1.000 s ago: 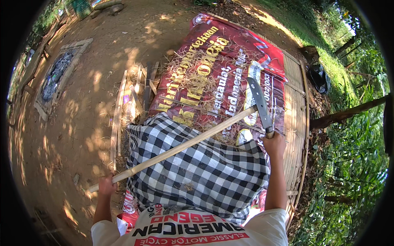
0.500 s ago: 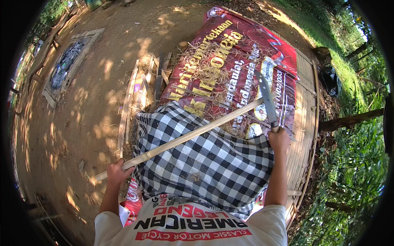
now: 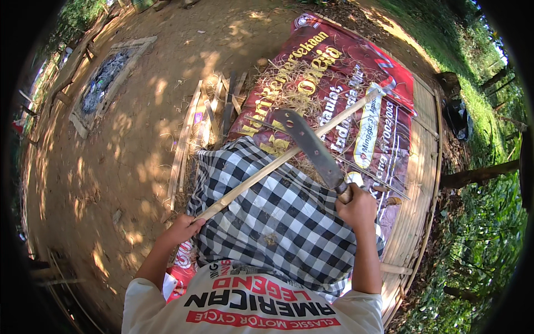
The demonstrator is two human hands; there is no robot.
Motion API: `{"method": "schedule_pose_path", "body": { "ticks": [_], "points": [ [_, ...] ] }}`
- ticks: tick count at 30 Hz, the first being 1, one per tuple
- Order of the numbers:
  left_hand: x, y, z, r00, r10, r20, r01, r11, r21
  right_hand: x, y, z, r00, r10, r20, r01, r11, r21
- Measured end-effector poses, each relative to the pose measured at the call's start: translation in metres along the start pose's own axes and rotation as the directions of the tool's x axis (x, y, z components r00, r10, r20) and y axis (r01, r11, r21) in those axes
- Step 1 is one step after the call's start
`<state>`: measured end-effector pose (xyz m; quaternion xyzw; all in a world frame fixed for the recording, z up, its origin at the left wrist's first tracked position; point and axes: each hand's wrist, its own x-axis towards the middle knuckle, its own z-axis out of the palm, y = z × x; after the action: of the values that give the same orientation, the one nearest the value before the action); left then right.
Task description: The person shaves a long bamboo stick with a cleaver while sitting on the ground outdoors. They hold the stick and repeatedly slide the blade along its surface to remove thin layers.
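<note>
My left hand [image 3: 182, 228] is closed round the near end of a long pale bamboo strip [image 3: 250, 182], which slants away to the upper right over my lap. In my right hand [image 3: 357, 207] is the wooden handle of a machete [image 3: 317, 151], its broad dark blade pointing up and to the left. The blade crosses over the strip near its middle; whether the edge touches it I cannot tell. A black-and-white checked cloth [image 3: 267, 217] covers my lap beneath the strip. Curly shavings [image 3: 300, 80] lie scattered on the dark red banner [image 3: 384, 61] in front of me.
The banner covers part of a bamboo-slat platform [image 3: 418, 167]. Several split bamboo strips [image 3: 186, 139] lie on the ground to the left. Farther left is a framed ash pit [image 3: 103, 83]. Along the right stand a horizontal log [image 3: 478, 174], a black bag [image 3: 459, 114] and green plants.
The machete has swung left and nearer, from the strip's far end to its middle. My left hand has moved right, and the strip now reaches farther up the banner.
</note>
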<state>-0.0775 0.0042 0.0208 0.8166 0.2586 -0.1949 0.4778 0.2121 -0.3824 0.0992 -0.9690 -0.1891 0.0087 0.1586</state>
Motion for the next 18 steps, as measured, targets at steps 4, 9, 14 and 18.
{"method": "schedule_pose_path", "body": {
  "ticks": [4, 9, 14, 18],
  "points": [
    [-0.004, 0.015, 0.004, 0.994, -0.107, 0.017, 0.108, 0.986, -0.127, 0.001, -0.047, 0.029, 0.953, -0.295, 0.067, 0.287, 0.952, 0.107],
    [-0.027, 0.027, -0.006, 0.988, -0.152, 0.021, 0.152, 0.951, -0.268, 0.004, -0.076, 0.044, 0.866, -0.499, 0.014, 0.496, 0.864, 0.088],
    [-0.062, 0.024, -0.053, 0.978, -0.21, 0.012, 0.21, 0.967, -0.145, 0.005, -0.067, 0.031, 0.903, -0.429, -0.024, 0.427, 0.889, 0.166],
    [-0.104, 0.045, -0.136, 0.941, -0.337, -0.036, 0.337, 0.942, -0.01, -0.001, -0.05, 0.019, 0.976, -0.218, 0.007, 0.211, 0.953, 0.217]
  ]
}}
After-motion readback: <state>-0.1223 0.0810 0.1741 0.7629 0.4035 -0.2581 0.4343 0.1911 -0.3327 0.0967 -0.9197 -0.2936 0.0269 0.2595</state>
